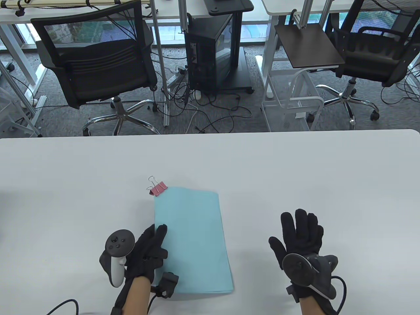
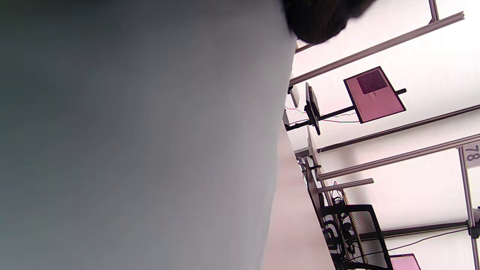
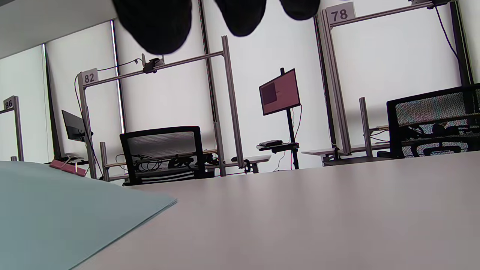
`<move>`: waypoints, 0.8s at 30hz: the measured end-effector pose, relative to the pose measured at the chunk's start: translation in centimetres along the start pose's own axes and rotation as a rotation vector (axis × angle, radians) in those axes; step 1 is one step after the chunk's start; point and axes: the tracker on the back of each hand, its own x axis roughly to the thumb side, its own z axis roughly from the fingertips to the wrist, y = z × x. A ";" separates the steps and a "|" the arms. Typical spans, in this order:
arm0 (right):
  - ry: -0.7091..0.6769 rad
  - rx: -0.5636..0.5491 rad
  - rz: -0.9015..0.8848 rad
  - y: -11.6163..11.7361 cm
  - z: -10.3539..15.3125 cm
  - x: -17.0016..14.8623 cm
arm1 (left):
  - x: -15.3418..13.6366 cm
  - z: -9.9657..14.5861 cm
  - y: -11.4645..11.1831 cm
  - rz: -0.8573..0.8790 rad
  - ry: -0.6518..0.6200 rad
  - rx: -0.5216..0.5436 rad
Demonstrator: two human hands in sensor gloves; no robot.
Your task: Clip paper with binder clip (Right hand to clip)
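A stack of light blue paper [image 1: 193, 236] lies on the white table [image 1: 295, 170]. A pink binder clip [image 1: 157, 188] with wire handles sits on the paper's far left corner. My left hand [image 1: 149, 249] rests flat on the paper's left edge, fingers extended. My right hand [image 1: 300, 236] lies open and empty on the table, well right of the paper, fingers spread. In the right wrist view the paper [image 3: 56, 210] fills the lower left with the pink clip [image 3: 67, 167] at its far edge. The left wrist view shows only table surface and a fingertip [image 2: 318, 18].
The table's far edge [image 1: 210, 132] runs across the middle of the table view. Beyond it stand office chairs [image 1: 98, 65], a computer tower [image 1: 211, 55] and a white wire cart [image 1: 292, 98] on the floor.
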 end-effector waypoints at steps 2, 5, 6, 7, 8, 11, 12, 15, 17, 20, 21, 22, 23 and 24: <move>0.002 0.015 -0.013 0.2 0.0 -0.1 | -0.6 -0.2 0.1 0.044 0.036 0.009; -0.004 0.029 -0.009 0.5 0.0 -0.1 | -1.4 -0.3 0.5 0.058 0.088 0.041; -0.006 0.033 -0.013 0.6 0.0 0.0 | -1.5 -0.2 0.7 0.050 0.098 0.053; -0.006 0.035 -0.015 0.7 0.0 0.0 | -1.5 -0.1 0.9 0.037 0.098 0.060; -0.005 0.038 -0.018 0.7 0.0 -0.1 | -1.5 -0.1 1.0 0.023 0.093 0.066; -0.004 0.050 -0.032 0.9 0.0 -0.2 | -0.7 0.3 1.4 -0.057 0.061 0.112; -0.002 0.051 -0.034 0.9 0.0 -0.2 | -0.2 0.6 1.4 -0.096 0.037 0.122; -0.002 0.052 -0.037 0.8 0.0 -0.2 | 1.7 1.5 1.4 -0.215 -0.055 0.173; -0.003 0.049 -0.038 0.8 0.0 -0.2 | 3.3 2.4 1.2 -0.311 -0.149 0.181; -0.010 0.039 -0.024 0.8 0.0 -0.1 | 5.8 4.0 0.5 -0.468 -0.325 0.232; -0.010 0.035 -0.019 0.8 0.0 -0.1 | 6.6 4.8 0.1 -0.548 -0.385 0.255; -0.010 0.027 -0.013 0.8 0.0 -0.1 | 7.2 5.3 -0.3 -0.615 -0.429 0.280; -0.011 0.023 -0.010 0.8 0.0 -0.1 | 8.0 6.2 -0.7 -0.725 -0.489 0.317; -0.013 0.019 -0.008 0.8 0.0 -0.1 | 8.4 6.7 -1.1 -0.792 -0.525 0.337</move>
